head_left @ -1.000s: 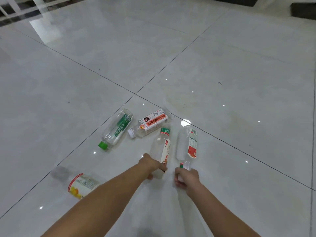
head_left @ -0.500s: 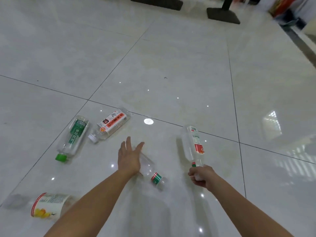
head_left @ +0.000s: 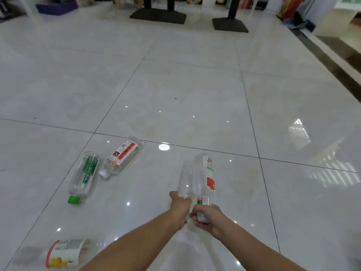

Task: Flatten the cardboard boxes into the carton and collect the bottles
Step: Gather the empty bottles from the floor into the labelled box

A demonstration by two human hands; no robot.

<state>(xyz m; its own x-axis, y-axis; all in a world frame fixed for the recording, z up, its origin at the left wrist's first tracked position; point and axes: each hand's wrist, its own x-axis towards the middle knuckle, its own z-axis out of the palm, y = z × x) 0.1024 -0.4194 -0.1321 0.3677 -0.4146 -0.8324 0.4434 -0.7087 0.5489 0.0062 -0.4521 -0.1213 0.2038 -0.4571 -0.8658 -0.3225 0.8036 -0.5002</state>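
Note:
My left hand (head_left: 180,205) grips the neck of a clear plastic bottle (head_left: 185,178) that points away from me. Right beside it, my right hand (head_left: 207,219) holds the neck of a second clear bottle with a red and white label (head_left: 205,177). The two bottles lie side by side, touching. Three more bottles lie on the tiled floor to the left: a green-capped one (head_left: 83,177), a white-capped one with an orange and white label (head_left: 122,155), and one with a yellow fruit label (head_left: 64,253) at the bottom left.
Glossy white floor tiles (head_left: 175,85) stretch ahead. Two black stand bases (head_left: 158,15) (head_left: 229,25) sit at the far end. A dark border strip (head_left: 336,63) runs along the right. Clutter and bags line the far wall.
My left hand was open over a fallen bottle; it now grips that bottle by the neck, turned to point away. Both hands have come together in the middle. The camera tilted up.

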